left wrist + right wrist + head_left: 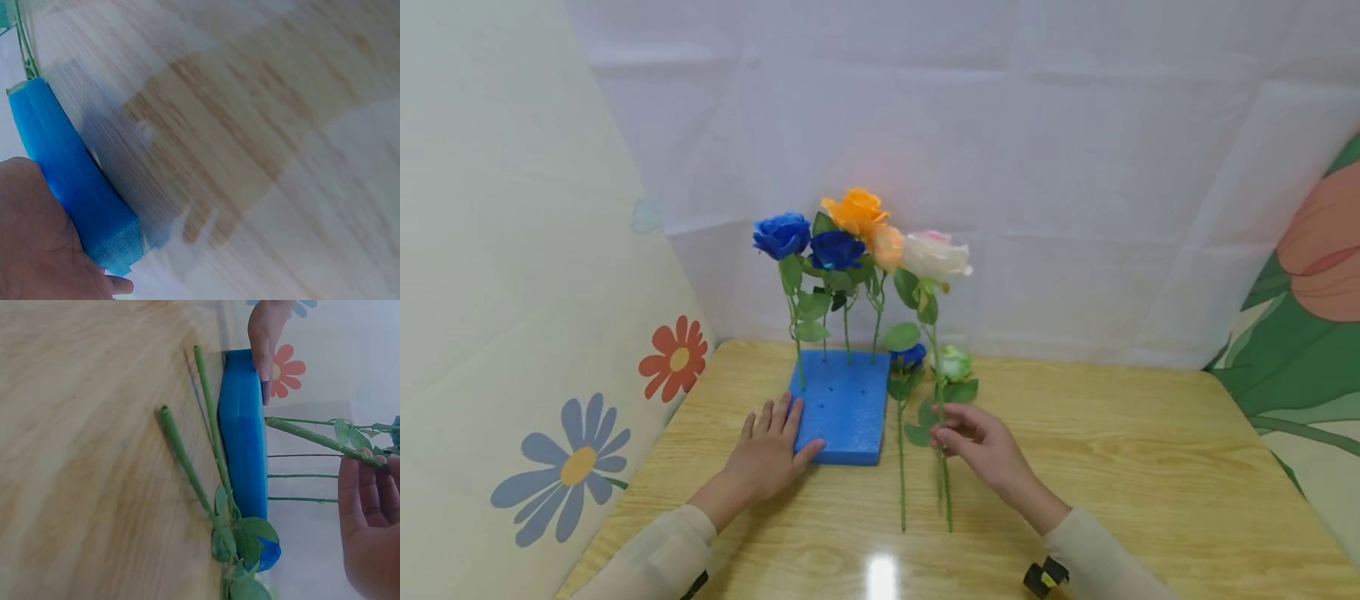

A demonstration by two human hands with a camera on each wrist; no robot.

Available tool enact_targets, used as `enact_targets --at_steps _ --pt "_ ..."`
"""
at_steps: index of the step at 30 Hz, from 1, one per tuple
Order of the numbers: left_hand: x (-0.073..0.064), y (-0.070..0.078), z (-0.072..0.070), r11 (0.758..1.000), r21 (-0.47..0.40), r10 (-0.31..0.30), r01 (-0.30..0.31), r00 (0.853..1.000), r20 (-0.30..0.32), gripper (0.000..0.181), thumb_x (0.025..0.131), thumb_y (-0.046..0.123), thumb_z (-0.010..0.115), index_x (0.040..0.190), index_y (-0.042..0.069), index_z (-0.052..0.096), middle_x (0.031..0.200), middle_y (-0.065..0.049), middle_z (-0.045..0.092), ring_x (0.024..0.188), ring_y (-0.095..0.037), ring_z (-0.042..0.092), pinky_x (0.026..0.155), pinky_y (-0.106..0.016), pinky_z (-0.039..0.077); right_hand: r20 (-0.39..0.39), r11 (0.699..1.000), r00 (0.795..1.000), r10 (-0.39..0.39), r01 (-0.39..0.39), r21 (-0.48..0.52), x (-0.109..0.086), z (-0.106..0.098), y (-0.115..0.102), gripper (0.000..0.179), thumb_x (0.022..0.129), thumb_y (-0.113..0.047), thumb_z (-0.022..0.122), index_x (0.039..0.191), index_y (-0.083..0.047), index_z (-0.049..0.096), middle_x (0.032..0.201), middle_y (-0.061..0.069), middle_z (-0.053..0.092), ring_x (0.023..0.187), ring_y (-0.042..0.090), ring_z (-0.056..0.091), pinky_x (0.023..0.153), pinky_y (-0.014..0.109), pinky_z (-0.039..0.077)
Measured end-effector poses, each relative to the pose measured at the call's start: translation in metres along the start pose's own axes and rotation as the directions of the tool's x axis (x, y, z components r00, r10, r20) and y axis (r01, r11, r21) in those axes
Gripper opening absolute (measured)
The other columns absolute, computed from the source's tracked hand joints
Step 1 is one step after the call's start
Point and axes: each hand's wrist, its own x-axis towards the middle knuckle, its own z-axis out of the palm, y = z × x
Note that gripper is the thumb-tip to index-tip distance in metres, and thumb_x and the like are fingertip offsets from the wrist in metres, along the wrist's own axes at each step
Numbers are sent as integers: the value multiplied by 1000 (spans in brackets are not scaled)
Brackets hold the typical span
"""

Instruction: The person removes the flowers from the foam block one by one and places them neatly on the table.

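My left hand (pixel 767 458) rests with spread fingers on the left front edge of a blue foam block (pixel 850 425). In the left wrist view, part of that hand (pixel 37 244) lies against the block's side (pixel 75 169). My right hand (pixel 981 442) pinches the green stem of a pale pink-white artificial rose (pixel 936 256), held upright right of the block. From the right wrist, the lower end of this stem (pixel 306 433) appears above the block's top face. Blue (pixel 782 235), dark blue (pixel 837 250), orange (pixel 857 210) and peach (pixel 887 247) roses stand in the block.
Right of the block, a blue rose (pixel 910 356) and a greenish-white rose (pixel 953 364) lie on the wooden table (pixel 1112 450), stems toward the front. Small holes show in the block's top. White cloth (pixel 1075 208) hangs behind the table.
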Motion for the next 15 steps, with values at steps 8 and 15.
enact_targets --at_steps 8,15 --pt "0 -1 1 1000 -2 -3 3 1000 -1 93 101 70 31 159 -2 24 165 -28 15 148 -55 17 116 -72 13 -27 999 999 36 -36 -1 -19 -14 8 43 98 -7 65 136 10 54 109 26 67 91 13 71 79 35 61" --pt "-1 2 -4 1000 -14 -6 6 1000 13 95 100 72 28 159 -2 22 165 -29 15 148 -56 17 116 -72 12 -41 997 996 79 -79 4 -32 -26 14 43 99 -11 65 136 7 56 110 26 66 92 12 71 80 33 61"
